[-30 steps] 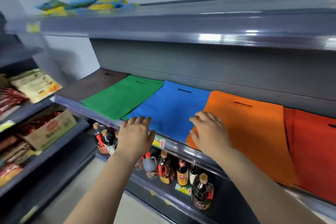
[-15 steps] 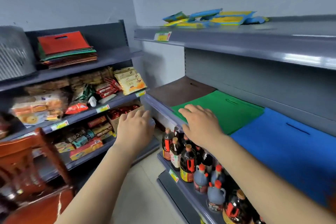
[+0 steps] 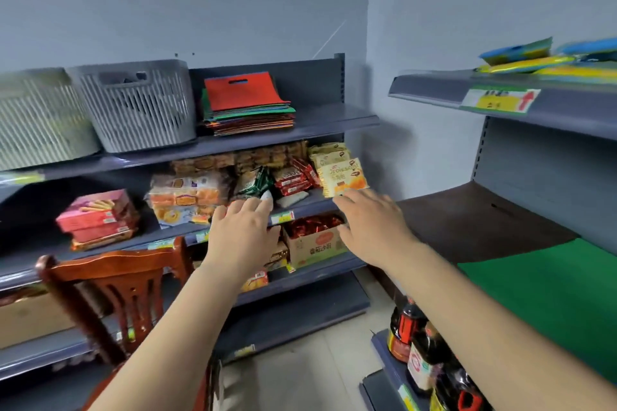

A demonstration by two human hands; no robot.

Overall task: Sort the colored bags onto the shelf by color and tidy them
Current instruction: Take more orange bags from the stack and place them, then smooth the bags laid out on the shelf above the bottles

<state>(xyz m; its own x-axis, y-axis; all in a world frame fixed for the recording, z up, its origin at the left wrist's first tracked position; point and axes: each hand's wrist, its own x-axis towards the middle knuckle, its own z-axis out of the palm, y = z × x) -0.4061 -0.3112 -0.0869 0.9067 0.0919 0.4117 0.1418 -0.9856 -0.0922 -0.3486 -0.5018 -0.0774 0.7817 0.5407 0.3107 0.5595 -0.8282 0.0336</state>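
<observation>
A mixed stack of coloured bags (image 3: 248, 108), with a red one on top, lies on the top board of the left shelf unit. A green bag (image 3: 547, 284) lies flat on the right shelf (image 3: 467, 223), whose brown board shows bare beside it. My left hand (image 3: 242, 232) and my right hand (image 3: 370, 222) are both stretched out in mid-air in front of the left unit, fingers straight and spread, holding nothing. Both hands are well below the stack and touch nothing.
Two grey slatted baskets (image 3: 137, 103) stand left of the stack. Snack packets (image 3: 283, 177) and boxes fill the lower boards. A wooden chair (image 3: 113, 287) stands at the lower left. Sauce bottles (image 3: 420, 347) sit under the right shelf; flat packets (image 3: 541, 58) lie on its top board.
The view has swung left from the right shelf to the left unit. Both hands left the flat bags on the right shelf and now reach toward the left unit, empty.
</observation>
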